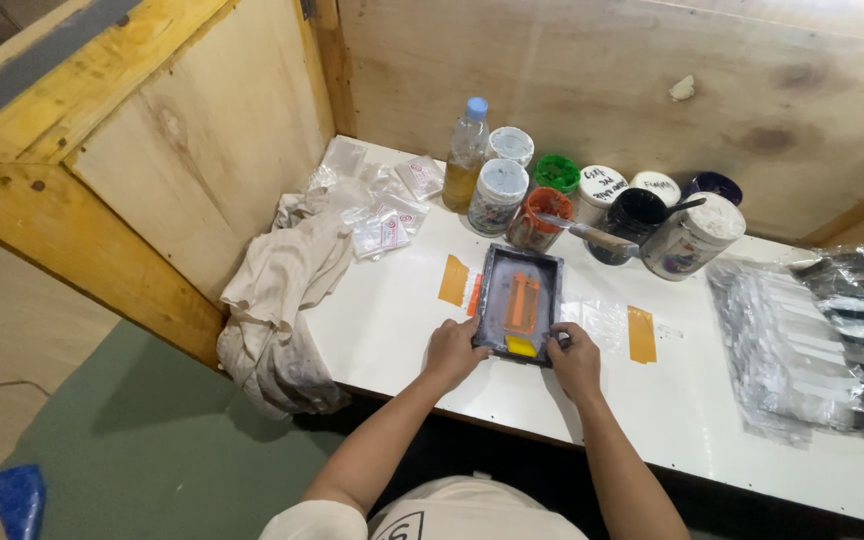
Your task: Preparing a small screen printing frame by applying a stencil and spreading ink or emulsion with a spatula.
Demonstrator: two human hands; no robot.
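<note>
A small dark-framed printing screen (492,290) lies flat on the white table (392,330), with an orange patch on its mesh and a yellow squeegee block (521,346) at its near edge. My left hand (454,349) presses on the frame's near-left corner. My right hand (574,356) rests at the near-right corner beside the yellow block. A clear plastic sheet (597,320) lies under the frame's right side, held by orange tape strips (642,334).
Several ink jars (499,195) and a plastic bottle (464,158) stand behind the frame. One orange pot (536,219) holds a spatula. Small clear bags (380,205) and a crumpled cloth (277,300) sit left; a stack of plastic-wrapped dark items (812,335) lies right. Plywood walls enclose the back and left.
</note>
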